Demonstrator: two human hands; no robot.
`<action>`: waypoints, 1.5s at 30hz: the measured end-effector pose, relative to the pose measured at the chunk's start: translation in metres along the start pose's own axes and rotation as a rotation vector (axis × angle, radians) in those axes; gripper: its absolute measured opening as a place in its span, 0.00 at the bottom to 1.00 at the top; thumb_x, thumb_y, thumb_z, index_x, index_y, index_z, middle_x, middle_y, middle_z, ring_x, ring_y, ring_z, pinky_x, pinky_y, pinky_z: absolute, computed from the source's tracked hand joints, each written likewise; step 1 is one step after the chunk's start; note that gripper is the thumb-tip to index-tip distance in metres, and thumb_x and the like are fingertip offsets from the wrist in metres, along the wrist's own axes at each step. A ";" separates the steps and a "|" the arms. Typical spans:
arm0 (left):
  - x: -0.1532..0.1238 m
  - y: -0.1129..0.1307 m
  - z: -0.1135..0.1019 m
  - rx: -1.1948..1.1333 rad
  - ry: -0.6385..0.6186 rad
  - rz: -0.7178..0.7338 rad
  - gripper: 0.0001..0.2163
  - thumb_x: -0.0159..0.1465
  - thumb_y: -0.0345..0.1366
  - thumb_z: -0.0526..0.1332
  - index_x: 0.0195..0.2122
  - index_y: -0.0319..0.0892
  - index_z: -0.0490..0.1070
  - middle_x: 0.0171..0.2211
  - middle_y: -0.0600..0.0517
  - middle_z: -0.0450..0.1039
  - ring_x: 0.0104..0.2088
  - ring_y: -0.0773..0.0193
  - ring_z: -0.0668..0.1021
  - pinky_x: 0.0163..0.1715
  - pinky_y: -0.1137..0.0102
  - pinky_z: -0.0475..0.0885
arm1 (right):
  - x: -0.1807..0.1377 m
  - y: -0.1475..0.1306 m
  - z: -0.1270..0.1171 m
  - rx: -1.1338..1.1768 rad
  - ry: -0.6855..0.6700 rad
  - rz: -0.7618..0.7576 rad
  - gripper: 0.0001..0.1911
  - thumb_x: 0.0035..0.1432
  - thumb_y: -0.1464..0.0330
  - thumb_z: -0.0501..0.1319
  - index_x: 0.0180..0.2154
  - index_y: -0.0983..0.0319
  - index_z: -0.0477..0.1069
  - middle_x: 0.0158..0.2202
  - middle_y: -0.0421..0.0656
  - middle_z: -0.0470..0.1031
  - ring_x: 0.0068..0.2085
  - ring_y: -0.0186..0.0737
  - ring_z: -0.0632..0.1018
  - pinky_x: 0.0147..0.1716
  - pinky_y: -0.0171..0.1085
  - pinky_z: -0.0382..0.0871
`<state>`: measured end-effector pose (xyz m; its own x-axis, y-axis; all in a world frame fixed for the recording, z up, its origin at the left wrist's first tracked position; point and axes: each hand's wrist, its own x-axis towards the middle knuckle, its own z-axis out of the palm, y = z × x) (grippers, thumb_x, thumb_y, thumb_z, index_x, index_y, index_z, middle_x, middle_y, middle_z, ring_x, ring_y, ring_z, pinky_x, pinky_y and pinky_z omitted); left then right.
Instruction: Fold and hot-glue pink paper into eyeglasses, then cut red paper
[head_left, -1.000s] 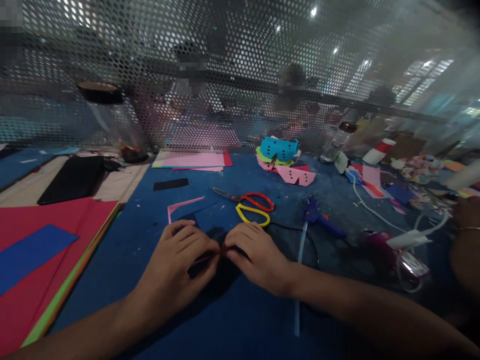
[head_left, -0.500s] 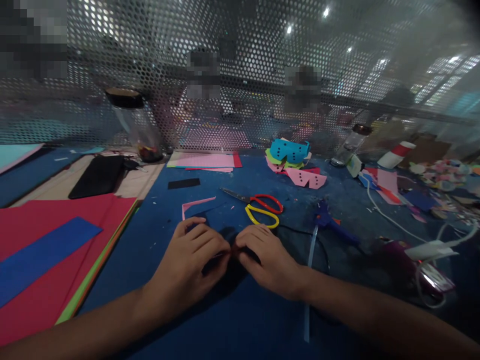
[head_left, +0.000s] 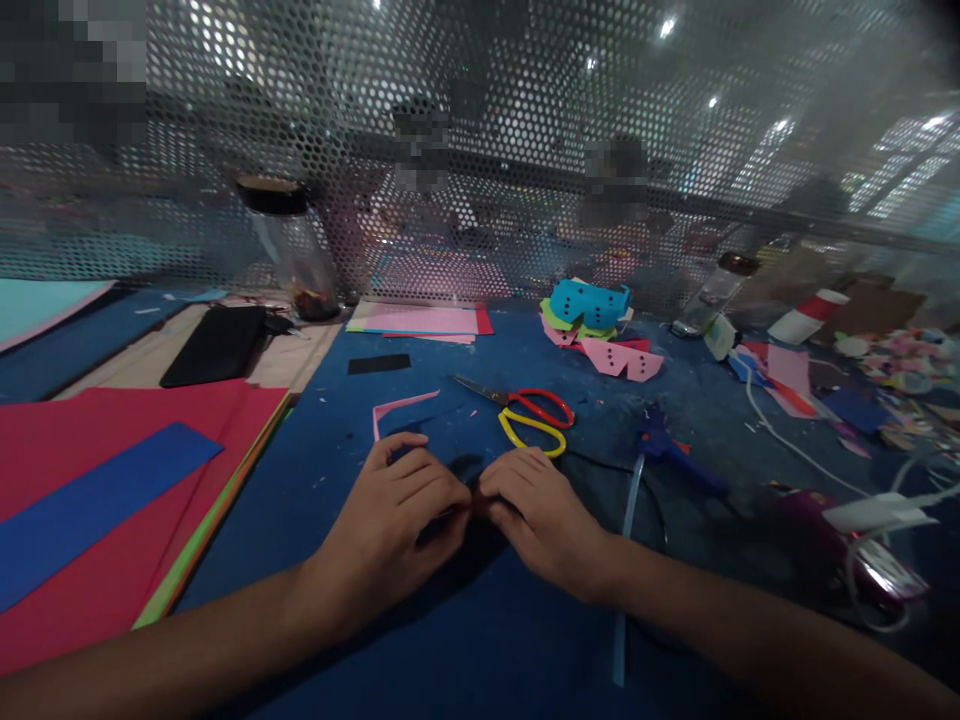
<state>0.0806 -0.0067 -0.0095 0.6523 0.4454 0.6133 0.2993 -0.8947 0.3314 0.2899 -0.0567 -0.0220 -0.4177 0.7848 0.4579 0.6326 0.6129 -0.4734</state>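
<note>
My left hand (head_left: 405, 510) is closed in a pinch, its thumb and fingertips meeting at the middle of the blue table. Facing it, my right hand (head_left: 544, 515) also pinches, fingertips nearly touching those of the left. Whatever lies between the fingertips is hidden. A bent pink paper strip (head_left: 405, 403) shows just beyond the left hand. Scissors (head_left: 534, 412) with one red and one yellow handle lie beyond the right hand. Near the right forearm are a blue glue gun (head_left: 664, 450) and a narrow light-blue strip (head_left: 628, 515), which passes under the forearm.
Red paper sheets (head_left: 142, 560) with a blue strip (head_left: 112, 475) lie left, near a black phone (head_left: 214, 345). Cut paper shapes (head_left: 589, 305) and a small black strip (head_left: 379, 364) lie farther back. A glass jar (head_left: 296, 255) stands against a perforated metal screen (head_left: 480, 230). Paper scraps crowd the right.
The view has turned slightly left, so things sit a little farther right in the picture. Both hands keep nearly the same pinched pose, fingertips together.
</note>
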 end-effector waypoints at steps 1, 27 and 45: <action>0.000 0.000 0.000 -0.001 -0.002 -0.003 0.06 0.66 0.26 0.60 0.35 0.45 0.72 0.30 0.59 0.79 0.32 0.66 0.78 0.56 0.56 0.62 | 0.000 0.000 0.000 0.003 -0.004 0.005 0.06 0.68 0.74 0.54 0.40 0.59 0.67 0.40 0.44 0.77 0.43 0.42 0.75 0.47 0.44 0.65; -0.001 -0.001 0.002 -0.005 -0.001 -0.012 0.06 0.67 0.27 0.61 0.35 0.45 0.73 0.29 0.58 0.78 0.32 0.66 0.78 0.57 0.57 0.63 | 0.000 0.001 0.003 0.039 0.031 0.020 0.04 0.69 0.71 0.57 0.40 0.59 0.69 0.38 0.43 0.77 0.42 0.41 0.75 0.46 0.42 0.66; 0.031 -0.058 -0.037 0.048 -0.204 -0.706 0.22 0.71 0.48 0.52 0.61 0.46 0.68 0.59 0.44 0.75 0.52 0.48 0.79 0.52 0.54 0.71 | 0.000 0.000 0.003 0.145 -0.041 0.138 0.04 0.70 0.72 0.58 0.40 0.59 0.69 0.39 0.40 0.76 0.43 0.39 0.76 0.47 0.41 0.65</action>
<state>0.0576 0.0607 0.0171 0.4084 0.9051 0.1183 0.7228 -0.3998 0.5636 0.2882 -0.0564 -0.0247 -0.3618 0.8635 0.3514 0.5864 0.5038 -0.6343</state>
